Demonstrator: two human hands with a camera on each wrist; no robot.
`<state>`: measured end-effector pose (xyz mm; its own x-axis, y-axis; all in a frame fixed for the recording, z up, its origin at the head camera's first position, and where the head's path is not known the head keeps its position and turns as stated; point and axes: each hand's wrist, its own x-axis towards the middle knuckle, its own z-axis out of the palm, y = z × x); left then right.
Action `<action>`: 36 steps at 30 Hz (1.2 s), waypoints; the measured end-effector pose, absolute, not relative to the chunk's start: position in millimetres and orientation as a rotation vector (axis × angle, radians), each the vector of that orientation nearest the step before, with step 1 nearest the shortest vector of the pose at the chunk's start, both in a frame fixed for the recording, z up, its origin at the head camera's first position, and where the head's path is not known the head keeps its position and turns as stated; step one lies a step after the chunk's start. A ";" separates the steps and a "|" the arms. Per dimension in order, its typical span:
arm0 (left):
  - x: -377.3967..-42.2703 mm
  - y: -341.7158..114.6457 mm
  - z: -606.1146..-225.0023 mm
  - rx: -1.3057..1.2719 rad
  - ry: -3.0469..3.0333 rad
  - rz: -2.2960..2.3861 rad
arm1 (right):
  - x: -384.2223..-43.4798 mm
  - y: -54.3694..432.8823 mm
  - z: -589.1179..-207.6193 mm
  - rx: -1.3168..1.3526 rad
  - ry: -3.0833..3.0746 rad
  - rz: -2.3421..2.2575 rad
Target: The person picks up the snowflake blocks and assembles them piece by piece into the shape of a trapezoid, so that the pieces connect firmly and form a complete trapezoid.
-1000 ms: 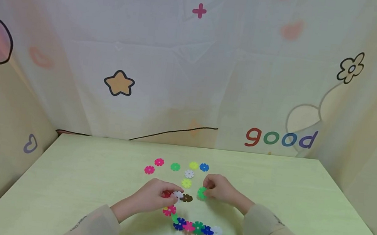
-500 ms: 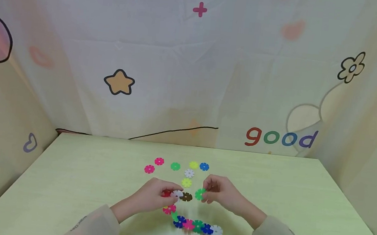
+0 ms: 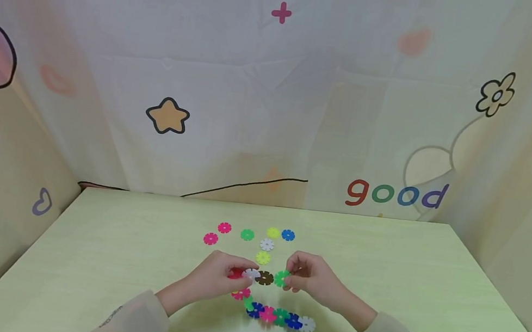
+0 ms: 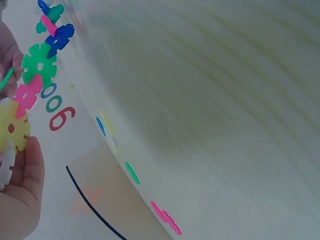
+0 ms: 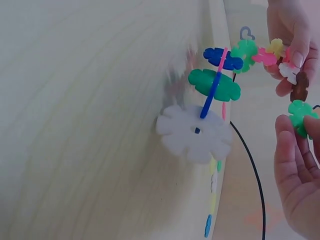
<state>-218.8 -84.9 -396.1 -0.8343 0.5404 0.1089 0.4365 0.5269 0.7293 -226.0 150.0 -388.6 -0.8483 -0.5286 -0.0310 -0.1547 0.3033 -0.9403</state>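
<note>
A curved chain of interlocking snowflake discs (image 3: 281, 317) hangs from my left hand (image 3: 218, 278), which pinches it near a white disc (image 3: 251, 275) and a red one. Beyond those fingertips sticks out a brown disc (image 3: 264, 278), the chain's upper end. My right hand (image 3: 316, 277) pinches a loose green snowflake disc (image 5: 298, 109) between thumb and fingers, its notched edge right by the brown disc. The chain bends down through yellow, pink, green and blue discs to a large white disc (image 5: 175, 134) at the other end, close over the table in the right wrist view.
Several loose discs lie flat on the table (image 3: 112, 258) behind the hands: pink (image 3: 224, 228), green (image 3: 247, 235), yellow (image 3: 262, 257), white (image 3: 267, 245) and blue (image 3: 288, 235). A printed curtain (image 3: 235, 91) stands behind the table's far edge.
My right hand has brought the green disc left and slightly down, close to the brown disc. The left hand keeps its hold; the lower chain has risen slightly.
</note>
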 end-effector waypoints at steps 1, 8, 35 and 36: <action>-218.4 -84.6 -396.0 0.845 2.623 1.202 | -225.2 149.6 -388.7 -0.620 2.244 -1.563; -215.9 -81.8 -395.0 0.850 2.591 1.216 | -220.5 146.0 -391.0 -0.652 2.248 -1.615; -210.6 -77.2 -391.8 0.954 2.402 1.282 | -209.5 141.7 -383.9 -0.725 2.178 -1.619; -210.4 -77.0 -392.2 0.963 2.400 1.276 | -209.3 141.4 -384.0 -0.726 2.174 -1.615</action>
<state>-210.4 -77.0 -392.2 -0.7475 0.6596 0.0781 0.4336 0.3956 0.8096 -209.3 141.4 -384.0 -0.8130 -0.5814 0.0325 -0.1990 0.2251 -0.9538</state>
